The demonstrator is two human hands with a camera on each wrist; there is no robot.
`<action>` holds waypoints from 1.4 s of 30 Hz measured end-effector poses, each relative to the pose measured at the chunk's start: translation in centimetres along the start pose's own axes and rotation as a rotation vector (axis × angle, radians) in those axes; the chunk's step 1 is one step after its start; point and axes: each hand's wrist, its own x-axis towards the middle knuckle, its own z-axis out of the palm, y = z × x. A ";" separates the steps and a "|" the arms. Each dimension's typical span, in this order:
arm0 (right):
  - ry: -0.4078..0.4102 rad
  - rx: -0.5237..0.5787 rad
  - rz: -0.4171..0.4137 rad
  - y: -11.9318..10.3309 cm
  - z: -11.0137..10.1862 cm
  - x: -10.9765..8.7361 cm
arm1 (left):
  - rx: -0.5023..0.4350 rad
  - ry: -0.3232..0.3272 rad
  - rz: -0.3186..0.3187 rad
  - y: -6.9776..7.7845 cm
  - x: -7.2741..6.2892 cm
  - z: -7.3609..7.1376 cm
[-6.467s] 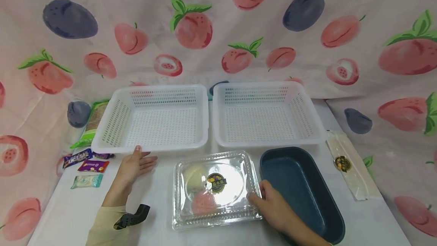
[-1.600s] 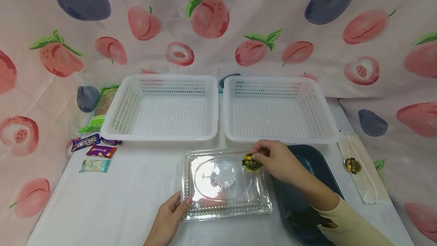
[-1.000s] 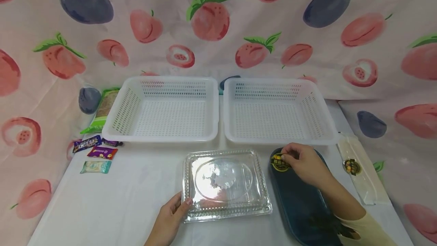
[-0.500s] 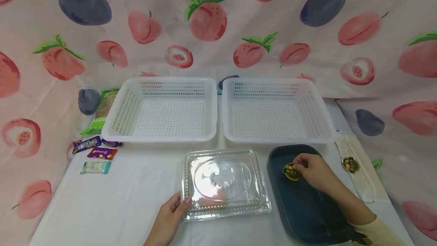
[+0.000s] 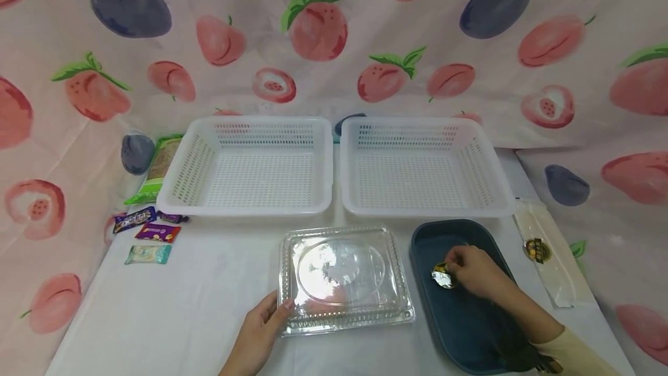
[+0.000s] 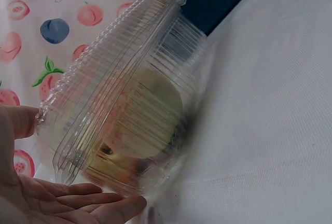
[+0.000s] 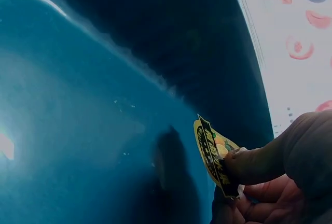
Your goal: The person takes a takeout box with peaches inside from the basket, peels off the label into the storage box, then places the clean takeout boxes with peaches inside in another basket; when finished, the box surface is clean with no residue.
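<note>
A clear plastic clamshell box (image 5: 344, 283) with its lid closed lies on the white table, and round pale and reddish fruit (image 6: 148, 115) shows through its side in the left wrist view. My left hand (image 5: 258, 329) grips the box's left front corner, thumb on the lid and fingers low along the side. Over the dark blue tray (image 5: 469, 329), my right hand (image 5: 477, 271) pinches a round black-and-gold sticker (image 7: 210, 154) between thumb and fingers. In the head view the sticker is tilted and catches the light. A shadow of the hand falls on the tray floor.
Two white perforated baskets (image 5: 245, 211) (image 5: 425, 212) stand side by side at the back. Small wrapped snacks (image 5: 156, 232) and a green bag (image 5: 159, 170) lie at the left. A long white packet (image 5: 553, 260) with a similar label lies right of the tray.
My right hand has peeled the sticker off the box lid and carried it right, over the tray, where the sticker now tilts. My left hand has moved from the basket's edge to the box.
</note>
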 end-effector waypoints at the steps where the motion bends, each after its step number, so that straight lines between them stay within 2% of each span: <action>1: -0.004 -0.001 0.002 0.0 0.1 0.0 | 0.001 -0.002 0.001 0.0 0.0 0.0; 8: -0.068 0.009 0.046 -0.4 0.5 0.3 | -0.006 -0.006 0.002 -0.1 0.1 -0.1; 17: -0.093 -0.003 0.004 -0.4 0.9 0.8 | -0.015 -0.006 -0.013 -0.2 0.2 -0.1; 22: -0.082 -0.029 0.002 -0.4 1.3 1.0 | -0.022 -0.008 -0.013 -0.2 0.2 -0.1; 31: -0.016 -0.170 -0.056 -0.9 2.2 0.9 | -0.006 -0.012 -0.026 -0.3 0.3 -0.2; 42: 0.005 -0.229 -0.031 -1.1 2.2 0.7 | 0.000 -0.009 -0.033 -0.4 0.4 -0.3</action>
